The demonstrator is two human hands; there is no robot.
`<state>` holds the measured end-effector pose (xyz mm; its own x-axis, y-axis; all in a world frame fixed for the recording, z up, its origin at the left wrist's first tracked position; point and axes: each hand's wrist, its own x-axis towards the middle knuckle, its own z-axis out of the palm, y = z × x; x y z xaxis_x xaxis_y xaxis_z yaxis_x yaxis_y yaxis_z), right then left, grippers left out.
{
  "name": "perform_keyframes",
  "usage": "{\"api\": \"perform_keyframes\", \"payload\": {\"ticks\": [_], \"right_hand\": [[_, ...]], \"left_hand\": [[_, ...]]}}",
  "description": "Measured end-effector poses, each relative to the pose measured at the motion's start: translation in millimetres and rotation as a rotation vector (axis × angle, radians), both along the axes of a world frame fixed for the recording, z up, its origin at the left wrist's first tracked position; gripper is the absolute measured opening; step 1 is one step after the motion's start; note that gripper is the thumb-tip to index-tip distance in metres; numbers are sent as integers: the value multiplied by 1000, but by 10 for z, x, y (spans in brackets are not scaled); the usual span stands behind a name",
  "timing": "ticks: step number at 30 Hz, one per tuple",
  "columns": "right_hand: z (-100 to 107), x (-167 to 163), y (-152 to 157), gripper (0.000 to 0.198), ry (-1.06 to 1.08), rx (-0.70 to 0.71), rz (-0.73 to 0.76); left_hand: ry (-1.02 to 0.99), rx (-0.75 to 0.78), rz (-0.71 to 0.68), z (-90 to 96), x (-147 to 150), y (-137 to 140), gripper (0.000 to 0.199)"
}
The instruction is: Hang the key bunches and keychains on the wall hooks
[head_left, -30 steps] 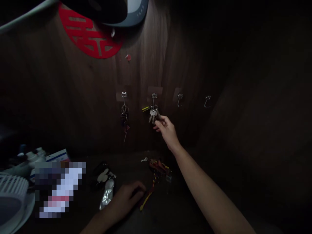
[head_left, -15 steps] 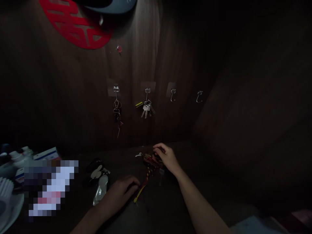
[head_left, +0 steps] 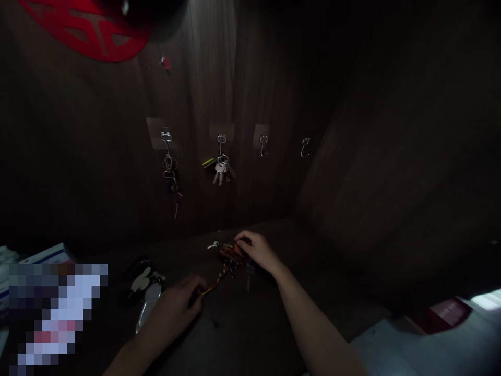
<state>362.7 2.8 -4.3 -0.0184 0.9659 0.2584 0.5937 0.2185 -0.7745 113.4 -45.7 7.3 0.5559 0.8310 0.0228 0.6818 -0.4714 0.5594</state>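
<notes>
The left hand (head_left: 178, 300) has thumb and fingers nearly together, pinching the near end of a braided cord (head_left: 223, 271); the right hand (head_left: 256, 249) is half curled, fingertips touching the dark red bundle (head_left: 230, 254) at the cord's far end, though whether they grip it cannot be told. The cord slants from near left to far right between them, the right hand nearer the bundle, which rests on the counter (head_left: 242, 334). Half a second ago the cord's yellow tip lay exposed beside the left hand; now those fingers cover it. Farther off, keys (head_left: 221, 168) hang from a wall hook (head_left: 222, 138).
</notes>
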Motion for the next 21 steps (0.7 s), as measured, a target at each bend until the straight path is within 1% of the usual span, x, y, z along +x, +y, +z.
{"api": "perform_keyframes", "payload": {"ticks": [4,6,12,15,18,21], "right_hand": [[8,112,12,16,-24,10,-32],[23,161,9,16,-27,3,-44],[70,246,-18,15,-73,-23,-86],[80,272,-31,13,-101,-52,-11],[79,282,-47,11,-132,-66,88],[66,272,-65,24,-157,-96,137]], "left_hand": [[155,111,94,37,-74,44,21],[204,132,129,51,-117,74,21],[221,202,222,122,-240,146,31],[226,235,247,162,-268,154,29],[209,228,251,183,-268,158,27],[179,180,216,174,-258,167,25]]}}
